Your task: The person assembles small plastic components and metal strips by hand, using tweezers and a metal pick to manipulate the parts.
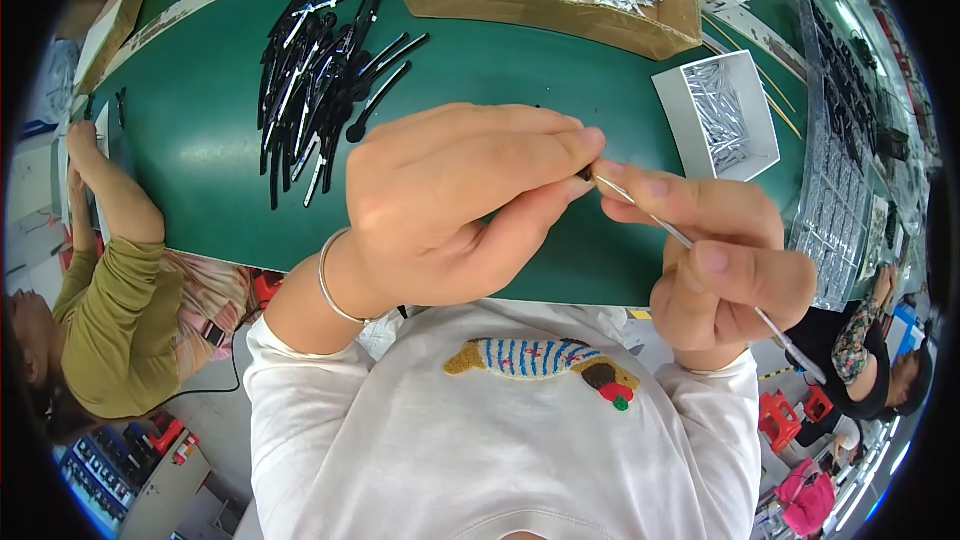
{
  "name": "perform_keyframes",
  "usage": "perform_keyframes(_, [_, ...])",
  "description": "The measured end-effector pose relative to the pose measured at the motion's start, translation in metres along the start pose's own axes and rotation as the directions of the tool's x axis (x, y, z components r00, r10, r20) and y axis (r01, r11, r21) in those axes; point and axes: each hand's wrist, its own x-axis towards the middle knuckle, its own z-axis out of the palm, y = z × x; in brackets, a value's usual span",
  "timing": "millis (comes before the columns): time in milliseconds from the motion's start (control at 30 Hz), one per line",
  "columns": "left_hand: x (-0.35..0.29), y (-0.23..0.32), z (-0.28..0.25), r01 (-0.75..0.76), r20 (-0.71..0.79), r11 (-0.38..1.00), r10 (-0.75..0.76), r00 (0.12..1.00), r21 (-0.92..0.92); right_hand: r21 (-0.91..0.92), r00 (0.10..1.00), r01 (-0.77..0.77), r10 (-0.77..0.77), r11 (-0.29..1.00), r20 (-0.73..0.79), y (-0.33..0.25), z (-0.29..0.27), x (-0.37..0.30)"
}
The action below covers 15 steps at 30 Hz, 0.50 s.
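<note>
In the middle of the view, my left hand is closed, thumb and index finger pinching a small dark piece mostly hidden by the fingertips. My right hand meets it from the right, closed round a thin silver rod. One tip of the rod reaches the dark piece at my left fingertips. Its other end, thicker and whitish, sticks out below my right hand. Beyond my left hand lies a loose pile of slim black parts with rounded ends, some showing silvery strips.
A cardboard box of white and blue strips stands at the far side of the green table. Right of it, a white box holds slim silver pieces. Clear trays line the right edge. Co-workers sit at left and right.
</note>
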Motion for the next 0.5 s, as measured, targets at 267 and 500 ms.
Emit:
perform_keyframes(267, [0.0, 0.002, -0.003, 0.008, -0.008, 1.0, -0.008, 1.0, -0.007, -0.166, 0.994, 0.105, -0.101, 0.981, 0.031, -0.001, 0.007, -0.002])
perform_keyframes(500, [-0.001, 0.003, -0.002, -0.049, -0.034, 0.995, 0.052, 0.998, 0.087, -0.242, 0.992, 0.121, -0.125, 0.963, 0.001, -0.002, 0.014, -0.002])
